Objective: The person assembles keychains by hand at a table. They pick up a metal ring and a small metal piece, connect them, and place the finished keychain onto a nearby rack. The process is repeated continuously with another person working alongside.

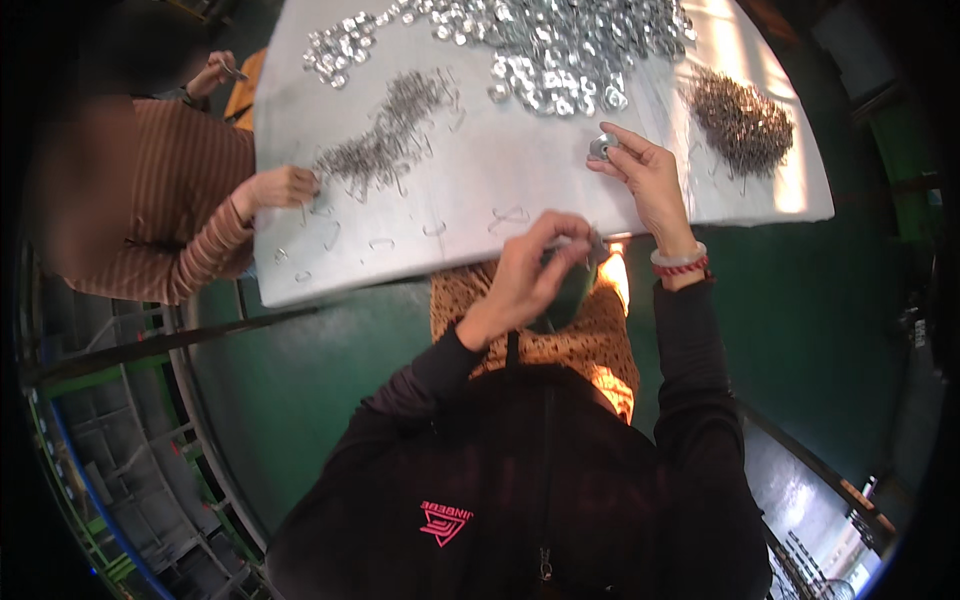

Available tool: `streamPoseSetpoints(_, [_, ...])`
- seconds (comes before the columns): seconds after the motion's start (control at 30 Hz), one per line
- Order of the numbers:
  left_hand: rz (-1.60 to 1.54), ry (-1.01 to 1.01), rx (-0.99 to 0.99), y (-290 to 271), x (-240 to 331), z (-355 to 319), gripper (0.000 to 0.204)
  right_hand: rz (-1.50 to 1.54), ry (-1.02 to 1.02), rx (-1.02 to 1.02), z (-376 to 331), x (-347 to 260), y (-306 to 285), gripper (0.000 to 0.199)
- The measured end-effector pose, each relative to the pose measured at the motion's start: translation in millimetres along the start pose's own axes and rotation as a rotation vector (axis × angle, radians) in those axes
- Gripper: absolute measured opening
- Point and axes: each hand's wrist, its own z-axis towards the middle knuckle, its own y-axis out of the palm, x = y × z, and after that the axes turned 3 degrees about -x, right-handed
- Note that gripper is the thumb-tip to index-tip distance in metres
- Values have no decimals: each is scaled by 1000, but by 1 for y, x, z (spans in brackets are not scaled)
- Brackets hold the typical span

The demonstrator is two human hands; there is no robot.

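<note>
Between the thumb and fingers of my right hand is a round metal disc with a hole in its middle, held just above the white table. My left hand is at the table's near edge, left of and nearer than the right. Its fingers are pinched together, and a small greyish piece shows at their tips, too blurred to name. Beyond my right hand spreads a large heap of shiny metal discs. Several bent wire hooks lie apart along the near edge.
A heap of wire hooks lies at the table's right, and a looser pile of hooks at its left. At the left side a co-worker in a striped sleeve has one hand beside that pile. The floor is green.
</note>
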Motion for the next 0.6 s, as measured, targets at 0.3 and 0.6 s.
streamPoseSetpoints(0.3, [48, 26, -37, 8, -3, 0, 22, -121, -118, 173, -102, -47, 40, 32])
streamPoseSetpoints(0.6, [124, 80, 31, 2, -17, -16, 22, -23, -143, 177, -112, -39, 53, 25])
